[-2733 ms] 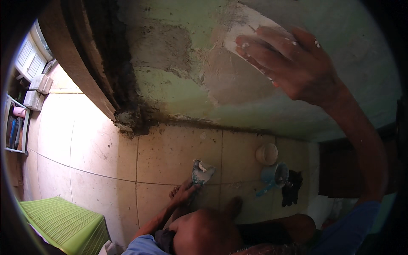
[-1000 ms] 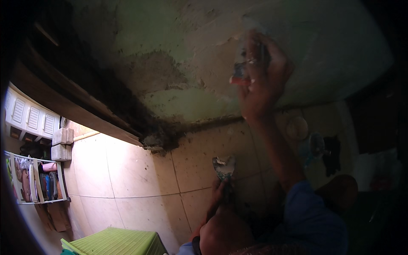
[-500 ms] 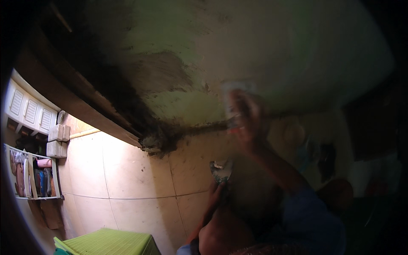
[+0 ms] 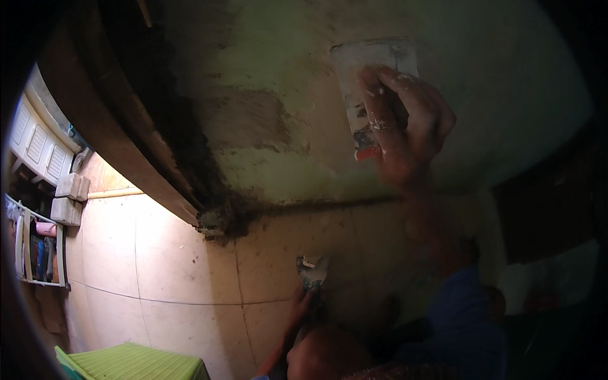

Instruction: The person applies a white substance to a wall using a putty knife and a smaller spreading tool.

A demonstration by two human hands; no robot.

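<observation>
My right hand [image 4: 415,123], its fingers spotted with pale filler, is wrapped around a wide putty knife [image 4: 380,56]. The broad, smeared blade lies against the green wall [image 4: 266,168], and a red end shows below my fingers. Left of the blade is a rough grey-brown patch [image 4: 250,117] on the wall. Lower down, over the floor, my left hand [image 4: 303,300] grips a second, smaller putty knife [image 4: 312,273]. A lump of pale filler sits on that blade. The fingers around its handle are partly hidden in shadow.
A dark door frame [image 4: 126,145] runs down the left side, with crumbly mortar [image 4: 221,218] at its foot. Pale tiles [image 4: 183,272] cover the floor. Near me stands a lime-green plastic crate [image 4: 139,361]. Concrete blocks [image 4: 68,201] and a rack [image 4: 41,244] stand beyond the doorway.
My right hand has moved up and right across the wall with the wide putty knife. My left hand still holds the smaller one, appearing slightly lower and further left as the view shifted.
</observation>
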